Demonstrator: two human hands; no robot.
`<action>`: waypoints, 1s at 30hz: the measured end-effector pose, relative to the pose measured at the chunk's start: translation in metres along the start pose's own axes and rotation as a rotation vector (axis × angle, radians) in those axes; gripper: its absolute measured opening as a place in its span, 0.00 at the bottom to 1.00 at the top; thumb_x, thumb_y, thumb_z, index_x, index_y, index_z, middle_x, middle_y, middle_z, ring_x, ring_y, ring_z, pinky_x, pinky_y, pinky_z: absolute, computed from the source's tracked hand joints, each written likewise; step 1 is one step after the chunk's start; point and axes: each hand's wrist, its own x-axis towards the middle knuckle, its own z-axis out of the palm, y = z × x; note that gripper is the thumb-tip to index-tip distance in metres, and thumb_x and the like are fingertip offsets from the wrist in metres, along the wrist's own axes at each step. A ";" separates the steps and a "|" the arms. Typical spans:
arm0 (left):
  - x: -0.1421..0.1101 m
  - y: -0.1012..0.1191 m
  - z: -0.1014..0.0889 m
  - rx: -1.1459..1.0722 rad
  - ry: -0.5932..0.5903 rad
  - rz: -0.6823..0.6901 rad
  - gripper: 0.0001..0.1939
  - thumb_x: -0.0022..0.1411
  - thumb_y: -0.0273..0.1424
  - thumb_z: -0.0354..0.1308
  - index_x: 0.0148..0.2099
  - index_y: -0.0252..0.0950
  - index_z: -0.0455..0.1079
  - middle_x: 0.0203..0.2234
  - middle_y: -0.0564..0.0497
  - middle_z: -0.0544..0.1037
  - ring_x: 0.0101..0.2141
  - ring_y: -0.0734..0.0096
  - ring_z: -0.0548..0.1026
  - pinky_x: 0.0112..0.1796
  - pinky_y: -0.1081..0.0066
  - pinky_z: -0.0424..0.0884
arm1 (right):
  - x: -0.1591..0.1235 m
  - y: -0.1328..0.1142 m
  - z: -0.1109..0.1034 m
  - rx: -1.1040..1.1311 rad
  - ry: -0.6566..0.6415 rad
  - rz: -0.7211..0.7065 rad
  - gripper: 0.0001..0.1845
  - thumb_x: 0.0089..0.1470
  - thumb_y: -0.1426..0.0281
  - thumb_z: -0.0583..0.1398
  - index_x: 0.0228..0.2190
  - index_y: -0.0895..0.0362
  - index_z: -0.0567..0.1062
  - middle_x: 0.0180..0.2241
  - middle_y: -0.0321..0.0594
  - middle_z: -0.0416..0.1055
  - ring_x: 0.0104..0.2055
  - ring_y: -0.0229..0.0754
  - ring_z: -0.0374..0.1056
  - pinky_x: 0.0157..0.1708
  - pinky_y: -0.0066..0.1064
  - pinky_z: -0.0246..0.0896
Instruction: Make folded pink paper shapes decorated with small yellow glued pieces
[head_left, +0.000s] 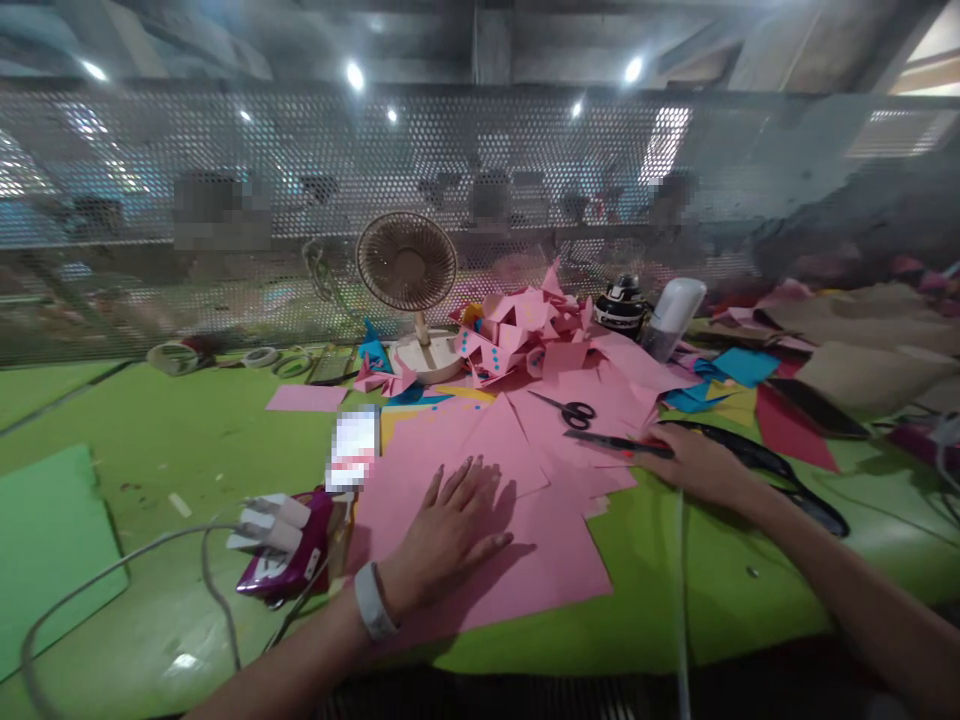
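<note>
My left hand [446, 540], with a grey band at the wrist, lies flat on the large pink paper sheets [555, 560], fingers spread. Off to the right, my right hand [701, 462] is closed over the middle of a pair of large scissors [806, 495]. Their dark blades [600, 440] point left over the pink paper and the black handles stick out to the right of my hand. Part of the scissors is hidden beneath my palm. Just beyond the blades lies a small pair of black scissors [577, 413].
A desk fan [406, 262] stands at the back beside a heap of folded pink paper [525, 320]. Behind the right hand are a bottle [675, 315] and a black phone [817, 408]. A purple power strip [289, 550] with cords sits left, near green paper [52, 550].
</note>
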 end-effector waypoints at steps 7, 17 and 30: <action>0.003 0.004 0.002 0.017 -0.032 0.010 0.33 0.61 0.51 0.39 0.64 0.45 0.39 0.62 0.50 0.48 0.61 0.56 0.42 0.57 0.51 0.41 | 0.023 -0.019 0.022 0.118 0.104 -0.097 0.18 0.53 0.52 0.51 0.32 0.53 0.68 0.33 0.37 0.71 0.34 0.42 0.67 0.30 0.29 0.56; 0.000 0.003 0.006 -0.011 -0.048 0.024 0.33 0.61 0.50 0.39 0.64 0.43 0.40 0.62 0.48 0.48 0.61 0.54 0.45 0.57 0.51 0.44 | 0.040 -0.023 0.049 0.077 0.116 -0.149 0.15 0.51 0.54 0.54 0.33 0.53 0.68 0.34 0.39 0.70 0.34 0.43 0.67 0.32 0.30 0.57; -0.001 0.005 0.006 -0.018 -0.067 0.020 0.33 0.61 0.50 0.39 0.64 0.43 0.42 0.62 0.47 0.48 0.60 0.53 0.45 0.56 0.49 0.43 | 0.024 -0.020 0.039 0.053 -0.010 -0.223 0.19 0.46 0.50 0.56 0.30 0.53 0.68 0.31 0.37 0.70 0.32 0.42 0.65 0.30 0.29 0.55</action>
